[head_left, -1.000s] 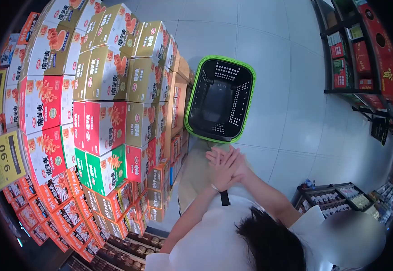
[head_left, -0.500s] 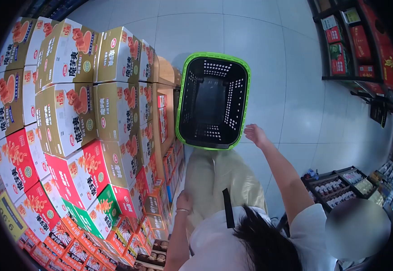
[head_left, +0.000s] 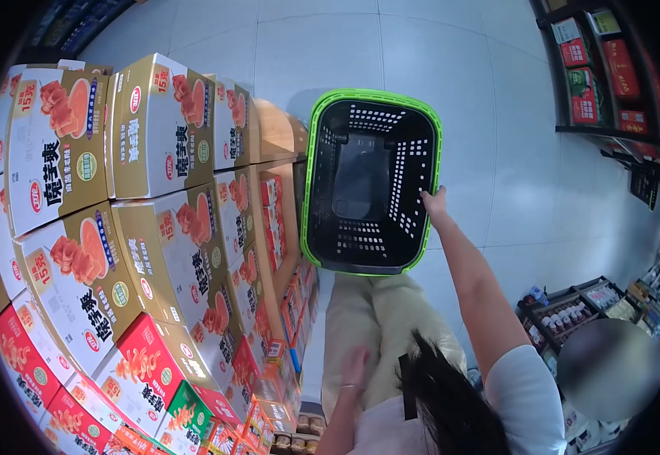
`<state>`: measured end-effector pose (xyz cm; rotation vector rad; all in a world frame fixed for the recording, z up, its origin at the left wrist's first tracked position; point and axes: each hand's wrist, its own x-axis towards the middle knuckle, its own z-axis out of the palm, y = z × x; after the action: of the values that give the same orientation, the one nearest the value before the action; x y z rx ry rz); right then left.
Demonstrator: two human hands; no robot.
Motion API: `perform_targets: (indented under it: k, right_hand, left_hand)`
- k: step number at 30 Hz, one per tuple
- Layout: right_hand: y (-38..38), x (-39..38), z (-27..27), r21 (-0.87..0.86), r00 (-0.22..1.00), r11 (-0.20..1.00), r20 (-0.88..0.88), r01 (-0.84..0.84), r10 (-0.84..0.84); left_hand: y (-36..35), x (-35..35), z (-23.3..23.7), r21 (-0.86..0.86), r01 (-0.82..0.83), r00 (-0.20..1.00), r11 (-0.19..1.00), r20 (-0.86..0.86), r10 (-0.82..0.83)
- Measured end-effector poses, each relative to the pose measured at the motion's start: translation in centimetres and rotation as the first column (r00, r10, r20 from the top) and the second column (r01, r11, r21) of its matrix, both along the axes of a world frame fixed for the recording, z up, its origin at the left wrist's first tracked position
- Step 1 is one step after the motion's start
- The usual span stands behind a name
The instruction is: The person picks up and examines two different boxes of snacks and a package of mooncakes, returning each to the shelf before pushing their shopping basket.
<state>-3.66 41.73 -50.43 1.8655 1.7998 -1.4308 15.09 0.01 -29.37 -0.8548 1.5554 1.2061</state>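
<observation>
A black shopping basket point(head_left: 364, 178) with a bright green rim stands in front of my legs, its inside bare. At the basket's right side, my right hand point(head_left: 436, 205) grips the green rim, with its fingertips over the edge. My left hand point(head_left: 354, 370) hangs by my left thigh, beside the light trousers point(head_left: 390, 318). It is blurred, and its finger shape does not show clearly.
Stacked snack cartons point(head_left: 64, 152) in gold, white, red and green fill the left side. A wooden shelf point(head_left: 277, 136) holds small red packs close to the basket. Dark shelves point(head_left: 610, 83) stand at the upper right, and a low rack point(head_left: 572, 315) of jars at the lower right. Pale tiles point(head_left: 459, 68) cover the floor.
My right hand has gone from beside the basket to its rim. My left hand has shifted right across the trousers. The basket and cartons look larger and nearer.
</observation>
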Motion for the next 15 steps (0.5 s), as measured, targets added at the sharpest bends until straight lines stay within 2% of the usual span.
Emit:
perform_targets:
  k: [2,3,5,7,9,10,12,13,15]
  right_hand:
    - [0.3,0.0,-0.3,0.152,0.997,0.987,0.070,-0.051,0.041]
    - [0.8,0.7,-1.5,0.220,0.979,0.960,0.143,-0.172,0.143]
    - [2.5,2.1,-3.8,0.217,0.980,0.962,0.142,-0.167,0.138]
    - [3.0,2.7,-4.1,0.220,0.980,0.962,0.151,-0.164,0.132]
    - [3.3,2.9,-1.9,0.172,0.980,0.965,0.014,-0.199,0.200]
    - [3.2,3.0,-0.3,0.174,0.977,0.962,0.015,-0.211,0.212]
    - [2.6,3.0,3.4,0.083,0.976,0.996,-0.215,-0.021,0.038]
    - [2.4,3.3,5.1,0.088,0.973,0.996,-0.224,-0.030,0.049]
    - [2.0,4.9,8.1,0.145,0.953,0.977,-0.241,-0.154,0.186]
  left_hand:
    - [-1.0,0.9,-0.6,-0.059,0.043,0.999,0.997,-0.021,-0.044]
    - [-1.1,0.8,-0.5,-0.066,0.037,0.999,0.997,-0.023,-0.039]
    - [-0.6,-0.1,-0.2,-0.072,-0.173,0.981,0.982,0.077,0.178]
    - [0.4,-1.5,0.3,-0.081,-0.136,0.986,0.987,0.085,0.143]
    - [1.0,-1.8,0.4,-0.089,-0.108,0.988,0.990,0.102,0.117]
    - [1.0,-1.8,-0.1,-0.059,-0.104,0.989,0.993,0.100,0.109]
    - [1.3,-2.1,-0.2,-0.020,-0.109,0.990,0.994,0.086,0.110]
    - [1.5,-2.3,-0.1,0.006,-0.130,0.989,0.991,0.072,0.130]
    - [1.5,-2.6,0.0,0.042,-0.155,0.987,0.987,0.049,0.153]
